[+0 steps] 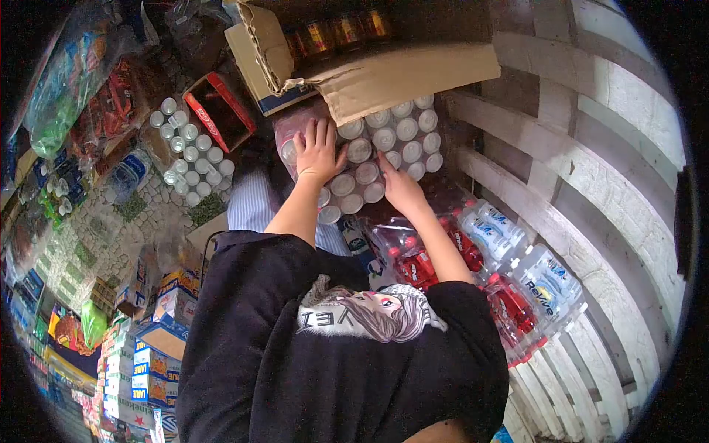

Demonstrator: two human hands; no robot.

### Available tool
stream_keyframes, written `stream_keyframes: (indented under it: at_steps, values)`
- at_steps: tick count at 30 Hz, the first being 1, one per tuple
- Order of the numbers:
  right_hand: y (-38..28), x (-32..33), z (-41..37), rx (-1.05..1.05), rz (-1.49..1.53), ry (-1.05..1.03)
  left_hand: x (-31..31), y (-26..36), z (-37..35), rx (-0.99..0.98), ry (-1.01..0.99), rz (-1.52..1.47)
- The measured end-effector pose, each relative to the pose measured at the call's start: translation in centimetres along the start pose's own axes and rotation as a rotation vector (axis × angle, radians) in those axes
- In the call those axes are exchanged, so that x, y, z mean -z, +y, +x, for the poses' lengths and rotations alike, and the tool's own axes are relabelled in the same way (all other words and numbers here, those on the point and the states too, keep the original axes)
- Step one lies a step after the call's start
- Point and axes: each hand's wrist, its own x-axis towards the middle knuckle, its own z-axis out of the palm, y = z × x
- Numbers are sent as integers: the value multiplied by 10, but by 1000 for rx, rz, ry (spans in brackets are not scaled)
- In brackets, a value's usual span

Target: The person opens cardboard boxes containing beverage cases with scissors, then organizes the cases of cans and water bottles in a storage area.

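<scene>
Nearest in, the person's black printed T-shirt [295,369] filled the bottom of the view, and both bare arms ran out from it. Just right of the arms lay shrink-wrapped packs of red-capped bottles [417,262]. Further right, blue-labelled water bottle packs [521,258] leaned against the white slatted wooden wall [591,170], probably parked there so they stayed put. Further out, the right hand [400,188] sat at the near right edge of the plastic-wrapped pack of silver-topped cans [384,148]. Its fingers were tucked out of sight, so I could not tell whether they gripped the wrap. The left hand [319,153] was pressed flat on the pack's left side, fingers fanned wide, holding nothing, likely steadying the load. The pack itself lay centre, beyond the bottles, its far end under the brown cardboard box flap [399,74]. Far left, a second pack of cans [188,151] stood beside a red carton [221,111].
</scene>
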Motion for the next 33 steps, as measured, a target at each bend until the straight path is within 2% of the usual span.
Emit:
stream_keyframes:
  at_steps: [3, 8, 12, 15, 24, 31, 33]
  values:
    - [-3, 2, 4, -57, 12, -46, 1, 2, 0, 14, -29, -12]
    - [5, -8, 2, 40, 42, 78, 3, 2, 1, 14, -18, 14]
    - [3, -6, -2, -10, 60, 16, 0, 1, 0, -8, 45, 30]
    - [12, -12, -8, 59, 47, 102, 0, 1, 1, 5, 18, 31]
    - [18, -16, -18, 10, 82, 58, 0, 2, 1, -3, 47, 41]
    - [26, -25, -12, 53, 96, 27, -3, 1, 0, 2, 26, 27]
    - [21, -16, -23, -70, 46, -69, -4, 1, 1, 6, 50, 37]
